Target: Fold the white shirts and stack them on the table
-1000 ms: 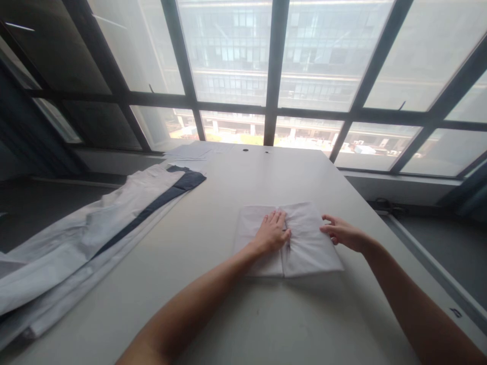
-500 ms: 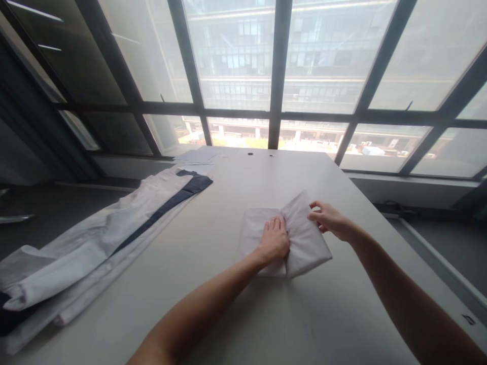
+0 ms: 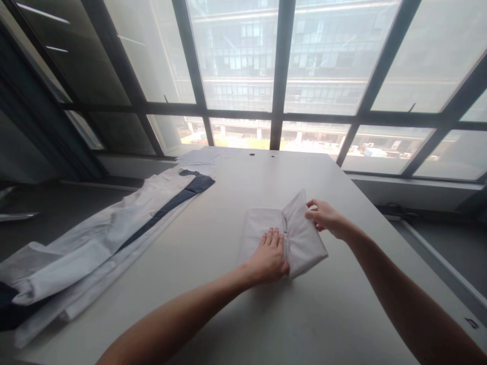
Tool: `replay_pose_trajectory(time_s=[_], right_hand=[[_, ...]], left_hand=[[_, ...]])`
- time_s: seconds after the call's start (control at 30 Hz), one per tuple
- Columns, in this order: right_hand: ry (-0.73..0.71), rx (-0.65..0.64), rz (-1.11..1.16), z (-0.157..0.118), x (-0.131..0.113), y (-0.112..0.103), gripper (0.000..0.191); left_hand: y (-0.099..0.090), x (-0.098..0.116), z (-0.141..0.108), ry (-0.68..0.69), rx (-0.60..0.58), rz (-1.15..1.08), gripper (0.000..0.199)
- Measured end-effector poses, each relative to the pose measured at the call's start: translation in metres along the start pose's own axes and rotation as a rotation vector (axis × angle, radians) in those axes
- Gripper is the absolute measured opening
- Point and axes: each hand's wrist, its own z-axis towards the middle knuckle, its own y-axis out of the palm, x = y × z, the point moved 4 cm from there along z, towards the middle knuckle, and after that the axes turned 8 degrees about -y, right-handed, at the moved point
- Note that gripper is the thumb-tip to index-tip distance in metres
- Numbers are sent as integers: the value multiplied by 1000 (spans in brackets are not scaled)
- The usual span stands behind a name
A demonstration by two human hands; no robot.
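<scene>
A folded white cloth garment (image 3: 261, 223) lies on the white table, its left part flat and its right part lifted at a slant. My left hand (image 3: 269, 258) rests on it near the crease, fingers stretched out and palm down. With thumb and fingers, my right hand (image 3: 323, 217) pinches the outer edge of the raised part. A small dark slit shows at the crease between the two parts. What kind of garment it is, I cannot tell.
On the left of the table (image 3: 228, 197) lies a pile of white garments (image 3: 102, 238) with a dark blue garment (image 3: 167, 213) among them. Sheets of paper (image 3: 200, 156) lie at the far left corner. Large windows (image 3: 239, 61) stand beyond the table.
My left hand has slid toward me along the crease, uncovering the dark slit. The right hand still holds the raised edge, shifted slightly left.
</scene>
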Motion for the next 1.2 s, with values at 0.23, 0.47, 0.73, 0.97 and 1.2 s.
replay_pose_trajectory(time_s=[0.23, 0.47, 0.73, 0.97, 1.2], right_hand=[[-7, 39, 18, 3, -6, 5, 33], [-56, 86, 71, 8, -18, 22, 31], [-170, 80, -43, 19, -49, 73, 34], [-340, -216, 208, 22, -42, 123, 21], [-415, 264, -200, 50, 10, 107, 44]], left_hand=[[6, -9, -6, 2, -47, -135, 104], [8, -6, -10, -8, 10, -198, 109], [-26, -58, 16, -178, 157, -869, 48], [-20, -109, 27, -484, 51, -1863, 52], [-8, -115, 25, -564, 178, -1842, 35]])
